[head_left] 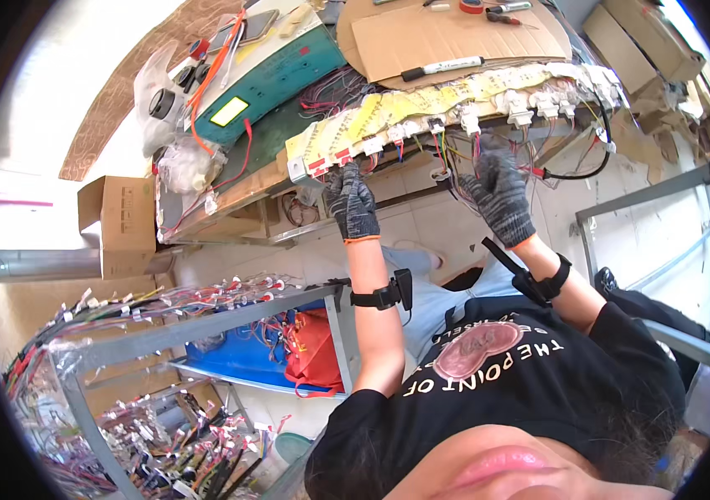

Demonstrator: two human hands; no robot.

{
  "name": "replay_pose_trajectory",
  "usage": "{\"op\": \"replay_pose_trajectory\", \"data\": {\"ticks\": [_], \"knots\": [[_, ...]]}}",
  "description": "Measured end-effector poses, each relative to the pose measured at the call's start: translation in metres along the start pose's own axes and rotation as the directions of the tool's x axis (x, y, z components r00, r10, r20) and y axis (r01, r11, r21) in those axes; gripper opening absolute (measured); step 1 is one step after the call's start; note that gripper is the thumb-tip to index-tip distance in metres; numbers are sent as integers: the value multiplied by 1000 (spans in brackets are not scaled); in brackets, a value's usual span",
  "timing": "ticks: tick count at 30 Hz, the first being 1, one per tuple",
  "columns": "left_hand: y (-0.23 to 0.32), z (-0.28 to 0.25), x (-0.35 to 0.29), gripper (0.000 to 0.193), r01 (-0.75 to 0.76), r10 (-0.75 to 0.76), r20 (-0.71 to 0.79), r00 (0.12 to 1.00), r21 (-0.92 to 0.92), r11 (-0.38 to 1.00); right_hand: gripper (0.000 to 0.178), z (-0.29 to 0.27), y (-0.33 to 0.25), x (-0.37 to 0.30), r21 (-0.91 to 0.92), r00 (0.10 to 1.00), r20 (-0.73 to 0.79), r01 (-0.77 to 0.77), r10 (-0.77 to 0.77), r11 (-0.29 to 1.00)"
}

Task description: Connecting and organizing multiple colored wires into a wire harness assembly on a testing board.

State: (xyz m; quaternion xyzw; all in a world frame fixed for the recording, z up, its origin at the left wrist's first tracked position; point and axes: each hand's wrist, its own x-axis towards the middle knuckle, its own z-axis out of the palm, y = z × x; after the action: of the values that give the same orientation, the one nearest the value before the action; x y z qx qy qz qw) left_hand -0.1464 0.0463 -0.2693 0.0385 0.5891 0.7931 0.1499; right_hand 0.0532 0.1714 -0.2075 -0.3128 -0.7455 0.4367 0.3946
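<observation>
A long wiring board (405,107) covered in yellow, marked tape runs along the bench's near edge. White connectors (470,122) with thin coloured wires line its lower side. At its left end sit red connectors (341,157). My left hand (352,202), in a grey knitted glove, is just below these, fingers drawn together at the board's edge; what they pinch is hidden. My right hand (500,198), gloved alike, is raised under the middle connectors beside hanging wires. Its thumb stands apart from the fingers, and I see nothing held in it.
A teal test box (275,79) with a lit yellow display stands at the back left. Cardboard (455,42) bearing a black-and-white marker (442,67) lies behind the board. A metal rack (196,321) draped with wire harnesses stands left of me. A black cable (603,158) loops at right.
</observation>
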Motion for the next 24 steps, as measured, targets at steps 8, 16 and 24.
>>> {"op": "replay_pose_trajectory", "data": {"ticks": [8, 16, 24], "knots": [[10, 18, -42, 18, -303, 421, -129, 898, 512, 804, 27, -20, 29, 32, 317, 931, 225, -348, 286, 882], [9, 60, -70, 17, -498, 584, 89, 807, 634, 592, 30, -18, 8, 48, 472, 841, 328, -540, 429, 697], [11, 75, -67, 20, 103, -107, 151, 983, 32, 994, 31, -20, 11, 52, 546, 823, 345, -567, 452, 616]]}}
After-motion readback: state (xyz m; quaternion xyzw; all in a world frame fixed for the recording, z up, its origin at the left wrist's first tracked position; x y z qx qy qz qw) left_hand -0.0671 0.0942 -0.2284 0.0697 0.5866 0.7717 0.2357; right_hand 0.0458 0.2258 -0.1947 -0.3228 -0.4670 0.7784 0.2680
